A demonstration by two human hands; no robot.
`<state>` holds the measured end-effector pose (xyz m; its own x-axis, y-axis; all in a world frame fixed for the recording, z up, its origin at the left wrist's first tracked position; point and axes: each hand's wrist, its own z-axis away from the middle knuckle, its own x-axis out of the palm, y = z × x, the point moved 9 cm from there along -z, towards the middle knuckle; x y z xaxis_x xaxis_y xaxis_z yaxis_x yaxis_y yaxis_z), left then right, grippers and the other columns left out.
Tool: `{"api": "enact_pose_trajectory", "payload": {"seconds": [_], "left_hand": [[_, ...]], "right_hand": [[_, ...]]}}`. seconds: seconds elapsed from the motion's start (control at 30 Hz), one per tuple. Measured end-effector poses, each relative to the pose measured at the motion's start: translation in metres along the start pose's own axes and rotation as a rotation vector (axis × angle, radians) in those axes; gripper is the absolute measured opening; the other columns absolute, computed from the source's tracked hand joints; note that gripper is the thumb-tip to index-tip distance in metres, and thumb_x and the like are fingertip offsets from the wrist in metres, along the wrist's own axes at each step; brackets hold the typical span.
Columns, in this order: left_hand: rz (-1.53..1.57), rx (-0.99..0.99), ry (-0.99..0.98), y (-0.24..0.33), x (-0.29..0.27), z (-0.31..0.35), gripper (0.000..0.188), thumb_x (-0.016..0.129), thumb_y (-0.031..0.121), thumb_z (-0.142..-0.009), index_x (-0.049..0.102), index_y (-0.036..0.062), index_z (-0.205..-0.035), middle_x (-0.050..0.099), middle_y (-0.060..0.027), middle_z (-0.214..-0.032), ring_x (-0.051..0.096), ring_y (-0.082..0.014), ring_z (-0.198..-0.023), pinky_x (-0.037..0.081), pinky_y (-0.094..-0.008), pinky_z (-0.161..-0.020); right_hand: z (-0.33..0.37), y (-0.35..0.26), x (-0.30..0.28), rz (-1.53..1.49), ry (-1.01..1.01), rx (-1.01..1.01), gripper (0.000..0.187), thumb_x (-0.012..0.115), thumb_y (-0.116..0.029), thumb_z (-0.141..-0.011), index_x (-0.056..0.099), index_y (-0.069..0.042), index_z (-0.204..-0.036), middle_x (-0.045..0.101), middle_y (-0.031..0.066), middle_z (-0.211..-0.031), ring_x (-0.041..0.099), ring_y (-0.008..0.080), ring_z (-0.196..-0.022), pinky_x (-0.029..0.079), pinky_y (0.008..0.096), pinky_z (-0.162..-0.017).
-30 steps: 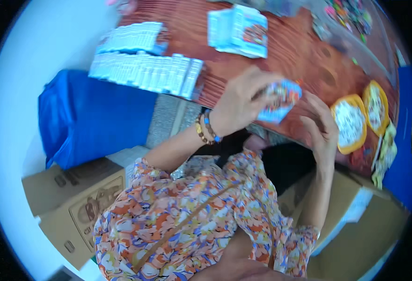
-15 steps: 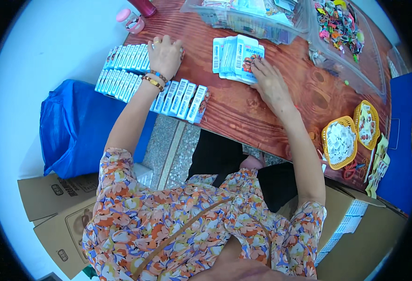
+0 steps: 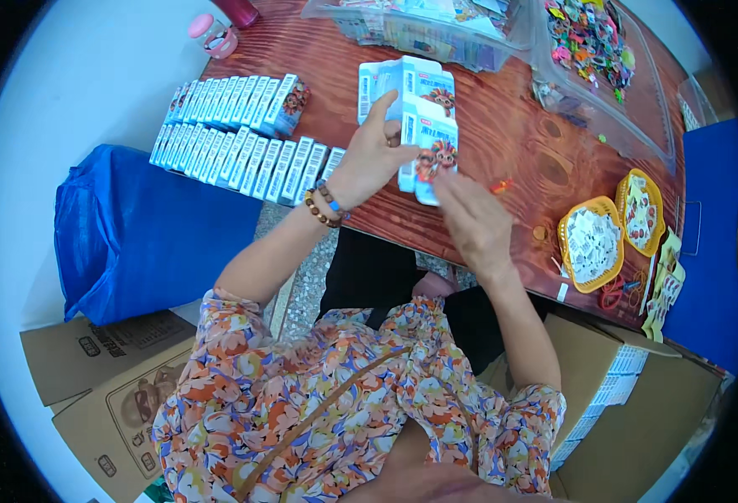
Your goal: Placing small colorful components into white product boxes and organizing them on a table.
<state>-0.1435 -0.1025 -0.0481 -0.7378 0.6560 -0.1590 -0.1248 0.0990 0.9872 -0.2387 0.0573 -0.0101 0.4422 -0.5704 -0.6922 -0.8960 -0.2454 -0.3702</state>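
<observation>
A light blue and white flattened carton [image 3: 429,138] with cartoon figures is held in front of me by my left hand [image 3: 369,163], thumb raised and fingers at its left edge. My right hand [image 3: 476,220], smeared by motion, is at the carton's lower end; its fingertips are too blurred to read. Just behind lies a stack of the same flat cartons [image 3: 377,80]. To the left, two rows of filled small boxes stand on edge, a far row [image 3: 226,99] and a near row [image 3: 218,155], the near one partly behind my left wrist.
Clear bins of packets [image 3: 436,38] and colourful trinkets [image 3: 591,50] stand at the back. Yellow baskets of small packets [image 3: 566,251] sit at right, near red bands [image 3: 612,293]. A small orange piece [image 3: 503,185] lies beside my right hand. A pink-lidded jar [image 3: 214,38] stands far left.
My left hand has left the box rows and come right, and now holds a carton. The right hand has moved nearer me, off the stack. A box now shows at the far row's right end.
</observation>
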Motion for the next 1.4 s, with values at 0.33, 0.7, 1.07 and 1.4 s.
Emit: {"api": "enact_pose_trajectory", "payload": {"seconds": [0.33,0.7,1.07,1.4], "left_hand": [[0.203,0.015,-0.404,0.017,0.090,0.039,0.057,0.058,-0.002,-0.091,0.042,-0.0033,-0.145,0.058,-0.0163,-0.134,0.056,-0.0178,-0.124,0.047,-0.0352,-0.103],[-0.594,0.320,-0.038,0.032,0.094,0.052,0.093,0.086,0.024,-0.068,0.038,-0.0038,-0.143,0.053,-0.0209,-0.120,0.057,-0.0380,-0.109,0.050,-0.0446,-0.091],[-0.415,0.264,-0.011,0.029,0.084,0.055,0.068,0.079,0.017,-0.079,0.048,0.0022,-0.138,0.066,-0.0190,-0.113,0.068,-0.0334,-0.101,0.054,-0.0405,-0.085],[-0.103,0.276,-0.174,0.028,0.081,0.070,0.056,0.074,0.009,-0.086,0.046,0.0075,-0.134,0.068,-0.0155,-0.109,0.071,-0.0280,-0.100,0.057,-0.0376,-0.083]], "right_hand": [[0.024,0.097,-0.029,-0.826,-0.014,0.813,0.013,0.065,-0.011,-0.096,0.072,-0.001,-0.099,0.069,0.0011,-0.095,0.062,0.0065,-0.087,0.049,0.0240,-0.077],[0.044,0.094,-0.021,-0.896,0.131,0.940,0.021,0.060,-0.014,-0.100,0.065,0.002,-0.113,0.068,0.0039,-0.102,0.062,0.0070,-0.090,0.048,0.0217,-0.078],[0.072,0.059,0.001,-0.856,0.350,0.774,0.038,0.060,0.004,-0.096,0.049,0.003,-0.133,0.061,0.0130,-0.123,0.062,0.0175,-0.110,0.052,0.0304,-0.095],[0.056,0.060,-0.032,-0.679,0.194,0.537,0.016,0.068,0.002,-0.091,0.066,0.002,-0.108,0.065,0.0107,-0.111,0.066,0.0141,-0.096,0.054,0.0258,-0.080]]}}
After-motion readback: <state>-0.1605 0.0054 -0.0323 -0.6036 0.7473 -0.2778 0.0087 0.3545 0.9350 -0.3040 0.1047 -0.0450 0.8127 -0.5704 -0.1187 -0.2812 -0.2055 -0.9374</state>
